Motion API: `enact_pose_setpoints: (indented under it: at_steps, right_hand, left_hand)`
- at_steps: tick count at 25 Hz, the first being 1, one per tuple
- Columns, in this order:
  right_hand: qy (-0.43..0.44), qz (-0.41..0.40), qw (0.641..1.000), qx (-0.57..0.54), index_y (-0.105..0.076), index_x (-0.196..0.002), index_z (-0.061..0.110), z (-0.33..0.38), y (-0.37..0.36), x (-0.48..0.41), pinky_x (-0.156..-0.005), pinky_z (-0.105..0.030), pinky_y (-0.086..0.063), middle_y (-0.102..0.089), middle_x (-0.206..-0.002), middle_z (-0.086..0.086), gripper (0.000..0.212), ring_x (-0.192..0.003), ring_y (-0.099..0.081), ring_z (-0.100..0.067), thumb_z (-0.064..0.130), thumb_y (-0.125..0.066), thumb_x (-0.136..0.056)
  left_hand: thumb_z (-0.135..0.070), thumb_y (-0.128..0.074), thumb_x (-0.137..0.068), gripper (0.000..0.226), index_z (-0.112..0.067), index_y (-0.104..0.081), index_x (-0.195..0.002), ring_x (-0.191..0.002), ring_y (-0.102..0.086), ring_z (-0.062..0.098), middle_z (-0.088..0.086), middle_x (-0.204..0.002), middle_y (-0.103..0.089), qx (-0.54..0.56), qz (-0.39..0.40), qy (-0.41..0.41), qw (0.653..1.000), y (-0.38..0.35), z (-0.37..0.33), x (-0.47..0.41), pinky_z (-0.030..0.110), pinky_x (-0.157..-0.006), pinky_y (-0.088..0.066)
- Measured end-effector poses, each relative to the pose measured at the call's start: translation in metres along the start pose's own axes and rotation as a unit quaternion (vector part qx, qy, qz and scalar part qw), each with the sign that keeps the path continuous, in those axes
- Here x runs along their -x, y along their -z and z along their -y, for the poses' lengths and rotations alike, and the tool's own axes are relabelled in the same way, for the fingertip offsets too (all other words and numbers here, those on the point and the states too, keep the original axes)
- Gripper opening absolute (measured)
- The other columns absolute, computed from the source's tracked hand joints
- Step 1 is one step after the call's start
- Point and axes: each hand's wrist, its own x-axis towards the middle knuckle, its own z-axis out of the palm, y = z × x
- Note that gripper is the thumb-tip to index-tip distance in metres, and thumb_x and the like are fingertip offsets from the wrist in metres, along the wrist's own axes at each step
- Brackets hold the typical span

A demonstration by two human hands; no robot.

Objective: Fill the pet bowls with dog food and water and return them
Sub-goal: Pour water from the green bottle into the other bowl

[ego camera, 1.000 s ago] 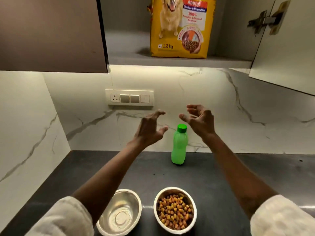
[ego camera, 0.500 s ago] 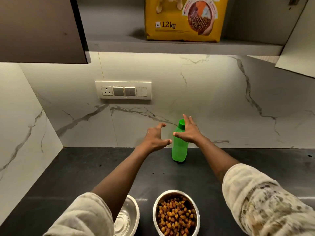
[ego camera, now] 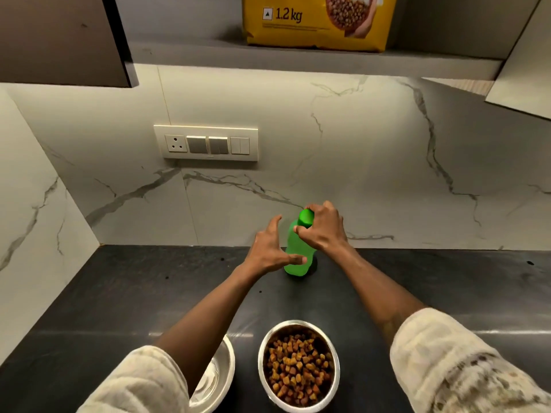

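Kibble (ego camera: 298, 368) fills one steel bowl (ego camera: 261, 360) at the desk's (ego camera: 143, 293) near edge, the empty bowl (ego camera: 224, 373) waits beside it, and the right hand (ego camera: 323, 231) curls round the cap (ego camera: 306, 216) of the green bottle (ego camera: 296, 259) standing by the wall, left hand (ego camera: 269, 251) spread beside its body, so pouring water and returning both bowls remain.

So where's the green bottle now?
In the head view, the green bottle stands centre on the dark counter by the marble backsplash, right hand gripping its cap.
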Motion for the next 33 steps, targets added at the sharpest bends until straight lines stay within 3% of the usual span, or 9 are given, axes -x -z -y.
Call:
enact_pose_setpoints:
  at_steps: [4, 9, 16, 21, 25, 27, 30, 32, 33]
  right_hand:
    - [0.064, -0.084, 0.990, -0.091, -0.076, -0.113, 0.025, 0.032, 0.030, 0.032, -0.074, -0.028, -0.040, -0.054, -0.091, -0.002, 0.050, -0.078, -0.054, -0.020, 0.052, -0.084, -0.072]
    - [0.192, 0.024, 0.969, -0.156, -0.072, -0.130, 0.017, 0.074, 0.065, 0.069, -0.080, -0.036, -0.057, -0.068, -0.109, -0.010, 0.064, -0.092, -0.065, -0.024, 0.049, -0.089, -0.077]
    - [0.374, 0.246, 0.869, -0.208, -0.067, -0.137, 0.012, 0.128, 0.072, 0.098, -0.096, -0.037, -0.060, -0.065, -0.124, -0.008, 0.057, -0.112, -0.066, -0.022, 0.018, -0.087, -0.085]
    - [0.431, 0.441, 0.753, -0.231, -0.046, -0.150, 0.047, 0.168, 0.071, 0.111, -0.110, -0.031, -0.053, -0.037, -0.166, 0.010, 0.076, -0.151, -0.040, -0.014, 0.003, -0.070, -0.094]
    - [0.209, 0.418, 0.847, -0.251, -0.059, -0.142, 0.015, 0.215, 0.049, 0.136, -0.065, -0.036, -0.067, -0.074, -0.120, -0.009, 0.086, -0.079, -0.080, -0.019, 0.079, -0.056, -0.086]
    - [0.207, 0.448, 0.861, -0.123, -0.070, -0.120, 0.001, 0.225, 0.031, 0.151, -0.061, -0.036, -0.067, -0.079, -0.095, -0.017, 0.086, -0.068, -0.079, -0.026, 0.078, -0.050, -0.086]
    - [0.294, 0.496, 0.798, -0.175, -0.071, -0.127, 0.016, 0.225, 0.020, 0.151, -0.089, -0.032, -0.065, -0.076, -0.120, -0.005, 0.031, -0.110, -0.075, -0.021, 0.025, -0.073, -0.097]
    - [0.326, 0.544, 0.724, -0.271, -0.068, -0.134, 0.026, 0.225, 0.027, 0.148, -0.109, -0.030, -0.054, -0.063, -0.146, 0.005, 0.049, -0.139, -0.057, -0.011, 0.004, -0.076, -0.091]
    - [0.322, 0.529, 0.734, -0.280, -0.066, -0.137, 0.028, 0.229, 0.022, 0.152, -0.113, -0.033, -0.050, -0.058, -0.152, 0.006, 0.050, -0.144, -0.051, -0.012, 0.014, -0.079, -0.091]
  left_hand:
    - [-0.073, -0.091, -0.050, 0.135, -0.026, -0.026, -0.159, -0.123, -0.063, 0.028, 0.008, -0.144, -0.061, 0.042, -0.114, -0.049, 0.991, 0.004, -0.004, 0.037, 0.042, -0.098, -0.057]
    - [-0.065, -0.086, -0.059, 0.097, -0.020, -0.051, -0.137, -0.082, -0.071, 0.016, 0.004, -0.104, -0.075, -0.038, -0.310, -0.123, 0.942, 0.043, 0.008, 0.104, 0.025, -0.071, -0.057]
    - [-0.055, -0.094, -0.054, 0.095, -0.017, -0.061, -0.135, -0.088, -0.073, 0.016, 0.002, -0.109, -0.078, -0.097, -0.273, -0.081, 0.954, 0.116, 0.039, 0.211, 0.026, -0.081, -0.057]
    - [-0.060, -0.096, -0.053, 0.101, -0.019, -0.060, -0.138, -0.097, -0.070, 0.012, -0.003, -0.117, -0.075, -0.073, -0.260, -0.036, 0.962, 0.141, 0.068, 0.279, 0.027, -0.085, -0.057]
    - [-0.058, -0.097, -0.053, 0.102, -0.020, -0.057, -0.139, -0.091, -0.072, 0.018, 0.002, -0.113, -0.076, -0.122, -0.261, -0.004, 0.958, 0.141, 0.083, 0.312, 0.030, -0.084, -0.058]
    - [-0.055, -0.098, -0.053, 0.100, -0.018, -0.058, -0.137, -0.087, -0.073, 0.021, 0.005, -0.108, -0.077, -0.138, -0.259, 0.000, 0.956, 0.144, 0.091, 0.323, 0.030, -0.080, -0.058]
    - [-0.056, -0.095, -0.055, 0.099, -0.014, -0.059, -0.137, -0.084, -0.073, 0.022, 0.008, -0.106, -0.077, -0.151, -0.247, -0.009, 0.957, 0.150, 0.107, 0.339, 0.031, -0.078, -0.059]
    - [-0.056, -0.093, -0.057, 0.099, -0.013, -0.058, -0.138, -0.085, -0.073, 0.022, 0.010, -0.108, -0.077, -0.155, -0.238, -0.008, 0.959, 0.153, 0.115, 0.346, 0.027, -0.079, -0.055]
    - [-0.058, -0.091, -0.058, 0.099, -0.013, -0.057, -0.139, -0.086, -0.073, 0.021, 0.010, -0.109, -0.077, -0.154, -0.233, -0.011, 0.960, 0.154, 0.119, 0.348, 0.024, -0.079, -0.052]
